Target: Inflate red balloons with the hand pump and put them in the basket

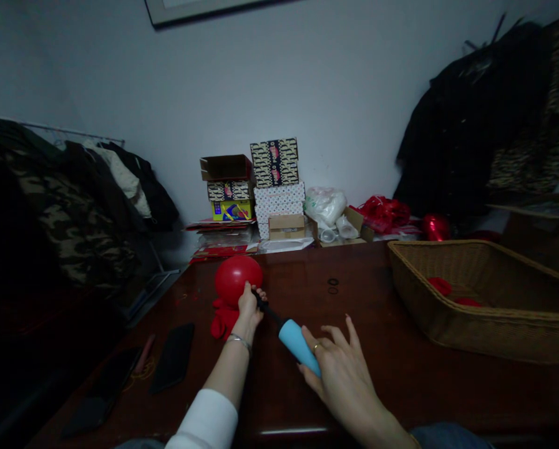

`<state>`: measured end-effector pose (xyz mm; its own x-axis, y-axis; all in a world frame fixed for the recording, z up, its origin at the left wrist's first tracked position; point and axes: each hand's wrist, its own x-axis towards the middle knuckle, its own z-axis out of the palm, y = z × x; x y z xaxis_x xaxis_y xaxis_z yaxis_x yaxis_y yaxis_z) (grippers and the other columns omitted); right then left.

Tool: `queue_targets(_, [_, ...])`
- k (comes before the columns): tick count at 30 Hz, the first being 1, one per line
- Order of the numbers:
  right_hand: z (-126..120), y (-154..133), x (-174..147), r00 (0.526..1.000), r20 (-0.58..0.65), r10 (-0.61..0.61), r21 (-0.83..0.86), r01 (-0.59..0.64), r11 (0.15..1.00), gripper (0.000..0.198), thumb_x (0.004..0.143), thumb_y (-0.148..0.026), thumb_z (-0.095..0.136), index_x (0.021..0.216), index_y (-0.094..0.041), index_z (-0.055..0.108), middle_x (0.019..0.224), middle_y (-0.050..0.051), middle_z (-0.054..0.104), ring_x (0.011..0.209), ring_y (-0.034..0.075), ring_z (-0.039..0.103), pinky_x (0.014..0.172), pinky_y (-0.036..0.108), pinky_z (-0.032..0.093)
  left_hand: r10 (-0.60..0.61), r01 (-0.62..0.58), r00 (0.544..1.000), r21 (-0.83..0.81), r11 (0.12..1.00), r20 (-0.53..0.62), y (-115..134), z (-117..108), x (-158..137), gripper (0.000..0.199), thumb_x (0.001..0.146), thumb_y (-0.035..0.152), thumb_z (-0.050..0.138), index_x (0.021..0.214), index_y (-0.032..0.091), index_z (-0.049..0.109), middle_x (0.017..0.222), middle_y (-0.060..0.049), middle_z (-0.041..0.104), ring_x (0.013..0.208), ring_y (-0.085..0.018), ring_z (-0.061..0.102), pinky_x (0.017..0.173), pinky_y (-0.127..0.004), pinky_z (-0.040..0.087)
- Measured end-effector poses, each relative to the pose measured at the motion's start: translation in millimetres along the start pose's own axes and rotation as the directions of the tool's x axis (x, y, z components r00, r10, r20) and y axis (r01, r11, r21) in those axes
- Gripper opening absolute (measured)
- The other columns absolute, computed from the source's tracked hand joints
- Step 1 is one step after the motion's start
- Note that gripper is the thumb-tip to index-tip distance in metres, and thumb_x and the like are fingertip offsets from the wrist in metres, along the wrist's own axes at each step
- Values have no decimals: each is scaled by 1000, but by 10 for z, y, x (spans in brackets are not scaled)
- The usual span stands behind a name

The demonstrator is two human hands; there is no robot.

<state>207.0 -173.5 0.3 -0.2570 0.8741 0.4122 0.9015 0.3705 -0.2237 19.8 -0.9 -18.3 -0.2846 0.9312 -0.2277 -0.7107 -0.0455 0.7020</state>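
Note:
A partly inflated red balloon point(236, 278) sits on the nozzle end of a hand balloon pump point(299, 345) with a light blue body and black rod. My left hand point(250, 304) is closed around the balloon's neck and the black nozzle, though the exact contact is hidden. At the blue body, my right hand point(342, 371) has its thumb and index finger on either side of the pump, the other fingers stretched out. Limp red balloons point(223, 319) lie beneath the inflated one, left of my left wrist.
A wicker basket point(452, 321) with red pieces inside stands at right on the dark wooden table point(354, 399). Two dark phones point(173, 357) lie at left. Boxes point(279, 199), a plastic bag point(326, 206) and red foil point(385, 212) line the back. Clothes hang both sides.

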Motion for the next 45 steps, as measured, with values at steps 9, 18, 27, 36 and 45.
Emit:
queue_targets(9, [20,30,26,1000,5,3,17,-3,1000,49,79,-38,58,125,-22,54,88,3,71,106,24,51,109,47,1,22,-22,1000,-22,1000,5,-16,-32,-7,31,91,38,40,67,18,41,48,4,39,36,-7,37,36,-16,30])
queue_targets(18, [255,38,101,1000,-13,19,-3,-19,1000,49,79,-38,58,123,-17,55,88,6,71,102,25,53,108,50,2,-37,36,999,47,998,1,-431,-14,-302,32,85,45,49,69,19,40,48,6,40,36,-7,38,36,-17,30])
queue_targets(27, [321,14,128,999,-49,20,18,-19,1000,50,80,-38,57,125,-17,53,88,5,70,102,24,52,108,50,1,-22,20,1000,77,997,22,-367,7,-301,33,83,48,51,70,19,42,48,5,41,37,-8,39,37,-18,31])
queue_targets(36, [255,26,89,998,-63,7,-15,-8,1000,51,80,-39,58,126,-19,52,89,5,70,104,25,52,108,51,2,-34,32,999,36,999,37,-357,15,-229,32,85,46,49,69,19,40,48,6,37,36,-7,37,36,-18,29])
queue_targets(45, [109,70,43,997,-75,-14,22,16,1000,50,79,-39,59,126,-24,52,88,2,70,106,24,51,109,49,2,38,-37,999,-31,999,24,-21,27,-30,34,85,46,49,67,19,40,49,6,36,36,-6,36,35,-17,29])
